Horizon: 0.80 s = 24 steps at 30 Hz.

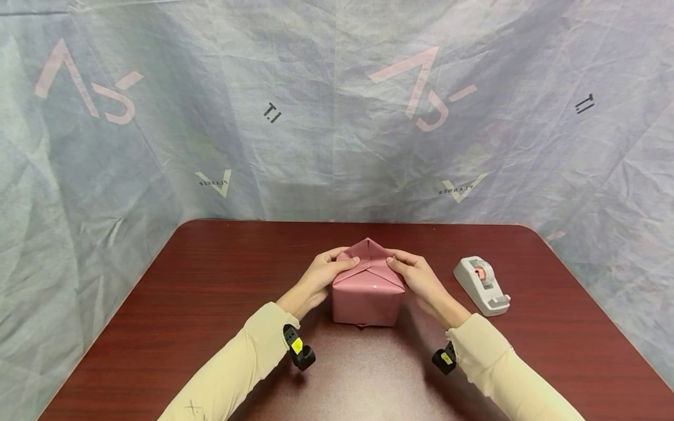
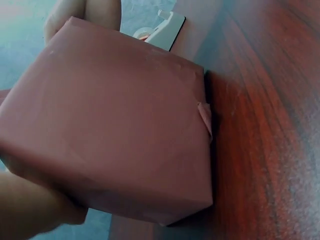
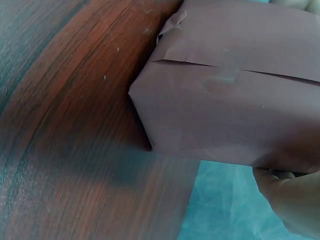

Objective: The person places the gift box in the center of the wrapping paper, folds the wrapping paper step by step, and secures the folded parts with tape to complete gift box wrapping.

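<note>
A box wrapped in pink paper (image 1: 368, 305) stands on the table in front of me, its paper gathered into a folded peak (image 1: 370, 250) at the top. My left hand (image 1: 319, 277) grips the folded paper at the upper left, thumb on the near side and fingers behind. On the upper right, my right hand (image 1: 423, 280) pinches the paper the same way. Low on one side, a small paper flap (image 2: 205, 121) sticks out in the left wrist view. A seam with a shiny patch of clear tape (image 3: 225, 76) runs along the side in the right wrist view.
A white tape dispenser (image 1: 480, 287) with a roll in it sits to the right of the box. The dark red wooden table (image 1: 221, 263) ends at a printed grey cloth (image 1: 295, 134) hanging behind and at both sides. Black straps (image 1: 298, 346) circle both wrists.
</note>
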Each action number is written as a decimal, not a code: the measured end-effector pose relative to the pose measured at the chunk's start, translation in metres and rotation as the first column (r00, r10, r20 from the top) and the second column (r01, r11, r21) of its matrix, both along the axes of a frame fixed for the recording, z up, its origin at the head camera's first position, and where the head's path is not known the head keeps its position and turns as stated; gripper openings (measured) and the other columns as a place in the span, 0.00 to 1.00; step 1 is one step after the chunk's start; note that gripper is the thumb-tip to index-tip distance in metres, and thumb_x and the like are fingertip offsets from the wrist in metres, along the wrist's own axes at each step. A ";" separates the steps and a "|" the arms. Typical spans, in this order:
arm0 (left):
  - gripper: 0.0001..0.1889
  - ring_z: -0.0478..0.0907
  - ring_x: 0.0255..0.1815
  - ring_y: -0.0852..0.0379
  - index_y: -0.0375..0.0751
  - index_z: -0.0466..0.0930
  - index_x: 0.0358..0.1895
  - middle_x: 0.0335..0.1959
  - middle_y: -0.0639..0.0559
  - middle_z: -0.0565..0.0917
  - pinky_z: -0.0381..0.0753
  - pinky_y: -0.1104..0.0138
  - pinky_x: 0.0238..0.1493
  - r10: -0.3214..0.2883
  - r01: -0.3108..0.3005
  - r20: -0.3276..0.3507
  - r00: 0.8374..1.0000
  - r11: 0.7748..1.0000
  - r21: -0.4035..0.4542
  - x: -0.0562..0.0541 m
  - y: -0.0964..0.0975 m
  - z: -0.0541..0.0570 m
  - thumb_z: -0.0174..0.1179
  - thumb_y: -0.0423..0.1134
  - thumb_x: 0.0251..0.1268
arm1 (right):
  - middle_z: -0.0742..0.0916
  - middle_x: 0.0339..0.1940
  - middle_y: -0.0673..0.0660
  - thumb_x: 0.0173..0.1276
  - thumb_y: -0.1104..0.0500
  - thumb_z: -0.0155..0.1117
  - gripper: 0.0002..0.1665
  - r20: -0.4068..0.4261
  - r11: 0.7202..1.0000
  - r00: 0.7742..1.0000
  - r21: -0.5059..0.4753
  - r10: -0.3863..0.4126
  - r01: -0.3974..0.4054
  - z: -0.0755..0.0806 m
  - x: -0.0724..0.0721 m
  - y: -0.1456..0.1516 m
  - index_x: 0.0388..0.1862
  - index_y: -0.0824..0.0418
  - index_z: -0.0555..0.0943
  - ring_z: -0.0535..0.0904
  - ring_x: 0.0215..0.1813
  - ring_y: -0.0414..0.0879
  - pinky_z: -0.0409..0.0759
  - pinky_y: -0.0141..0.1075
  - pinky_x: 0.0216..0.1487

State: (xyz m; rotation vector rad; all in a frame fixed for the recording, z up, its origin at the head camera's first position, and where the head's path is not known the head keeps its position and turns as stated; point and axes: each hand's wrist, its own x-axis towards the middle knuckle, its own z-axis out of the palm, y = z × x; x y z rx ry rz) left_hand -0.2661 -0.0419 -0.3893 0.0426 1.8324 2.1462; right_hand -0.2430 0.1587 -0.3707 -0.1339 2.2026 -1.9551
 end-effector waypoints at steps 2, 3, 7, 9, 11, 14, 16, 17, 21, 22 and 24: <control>0.21 0.77 0.37 0.64 0.41 0.74 0.57 0.39 0.56 0.80 0.76 0.71 0.36 -0.014 0.014 0.003 1.000 0.998 0.055 -0.001 -0.001 -0.001 0.60 0.36 0.58 | 0.80 0.54 0.57 0.69 0.55 0.51 0.23 -0.004 1.000 1.000 0.026 -0.009 0.009 -0.004 -0.002 0.002 0.61 0.60 0.72 0.77 0.42 0.33 0.76 0.31 0.44; 0.21 0.76 0.37 0.64 0.41 0.74 0.57 0.39 0.56 0.79 0.76 0.72 0.37 -0.016 0.015 0.004 1.000 0.997 0.078 -0.002 -0.001 -0.001 0.58 0.35 0.59 | 0.80 0.54 0.56 0.68 0.54 0.52 0.24 -0.010 1.000 1.000 0.029 -0.006 0.007 -0.006 -0.003 0.002 0.61 0.60 0.72 0.77 0.43 0.33 0.76 0.32 0.44; 0.19 0.77 0.44 0.63 0.41 0.75 0.56 0.44 0.53 0.81 0.75 0.72 0.41 -0.038 0.038 -0.004 0.999 0.991 0.128 -0.002 -0.003 -0.002 0.56 0.32 0.60 | 0.81 0.53 0.53 0.68 0.54 0.53 0.24 -0.021 0.999 0.999 -0.007 0.037 -0.037 -0.006 -0.003 0.004 0.61 0.59 0.72 0.78 0.44 0.34 0.77 0.32 0.43; 0.18 0.76 0.49 0.63 0.42 0.77 0.55 0.50 0.50 0.81 0.75 0.71 0.44 -0.055 0.056 -0.011 0.998 0.989 0.136 -0.002 -0.004 -0.002 0.56 0.32 0.59 | 0.81 0.55 0.55 0.68 0.56 0.52 0.24 -0.033 0.997 0.997 -0.028 0.067 -0.067 -0.002 -0.001 0.003 0.61 0.62 0.71 0.78 0.45 0.34 0.76 0.31 0.43; 0.18 0.75 0.54 0.62 0.42 0.77 0.54 0.56 0.49 0.78 0.74 0.71 0.48 -0.079 0.082 -0.026 0.997 0.986 0.144 -0.003 -0.005 -0.002 0.55 0.32 0.59 | 0.79 0.57 0.57 0.69 0.58 0.51 0.23 -0.030 0.996 0.997 -0.033 0.076 -0.077 -0.001 -0.001 0.003 0.62 0.62 0.71 0.78 0.46 0.33 0.76 0.30 0.44; 0.19 0.72 0.59 0.62 0.40 0.75 0.57 0.60 0.48 0.75 0.71 0.71 0.53 -0.125 0.135 -0.064 0.990 0.972 0.191 -0.005 -0.009 -0.002 0.52 0.31 0.60 | 0.80 0.56 0.56 0.68 0.59 0.52 0.23 -0.022 0.998 0.998 -0.019 0.067 -0.067 0.000 -0.002 0.003 0.62 0.62 0.71 0.78 0.43 0.33 0.76 0.30 0.41; 0.20 0.71 0.60 0.61 0.38 0.72 0.59 0.60 0.48 0.74 0.71 0.71 0.55 -0.164 0.180 -0.090 0.982 0.958 0.221 -0.006 -0.012 -0.003 0.49 0.31 0.63 | 0.81 0.54 0.53 0.68 0.58 0.52 0.23 -0.014 0.998 0.998 -0.021 0.061 -0.061 -0.001 -0.002 0.003 0.62 0.60 0.72 0.78 0.41 0.34 0.76 0.30 0.39; 0.20 0.70 0.60 0.60 0.37 0.71 0.60 0.61 0.48 0.74 0.70 0.71 0.55 -0.185 0.204 -0.101 0.978 0.951 0.233 -0.006 -0.014 -0.003 0.48 0.31 0.64 | 0.82 0.53 0.51 0.68 0.58 0.53 0.23 -0.010 0.998 0.998 -0.025 0.058 -0.058 -0.001 -0.002 0.003 0.61 0.59 0.72 0.78 0.41 0.34 0.76 0.30 0.38; 0.21 0.69 0.61 0.60 0.37 0.68 0.63 0.63 0.48 0.71 0.70 0.71 0.55 -0.253 0.279 -0.134 0.958 0.931 0.235 -0.006 -0.019 -0.003 0.45 0.32 0.67 | 0.82 0.52 0.47 0.68 0.58 0.52 0.21 0.000 0.998 0.999 -0.047 0.048 -0.048 -0.001 -0.002 0.001 0.60 0.57 0.74 0.78 0.44 0.34 0.76 0.31 0.40; 0.21 0.68 0.62 0.60 0.37 0.67 0.63 0.64 0.47 0.70 0.70 0.71 0.56 -0.264 0.291 -0.139 0.954 0.928 0.232 -0.006 -0.019 -0.003 0.45 0.33 0.68 | 0.82 0.52 0.47 0.68 0.58 0.52 0.21 0.001 0.998 0.999 -0.051 0.043 -0.043 -0.001 -0.002 0.001 0.60 0.57 0.74 0.78 0.44 0.34 0.77 0.31 0.41; 0.21 0.67 0.63 0.61 0.38 0.67 0.63 0.65 0.46 0.68 0.69 0.72 0.57 -0.274 0.302 -0.145 0.951 0.925 0.232 -0.006 -0.020 -0.003 0.44 0.33 0.68 | 0.82 0.53 0.47 0.68 0.58 0.52 0.21 0.007 0.998 0.999 -0.054 0.037 -0.037 -0.001 -0.002 0.001 0.59 0.56 0.75 0.78 0.44 0.35 0.77 0.32 0.41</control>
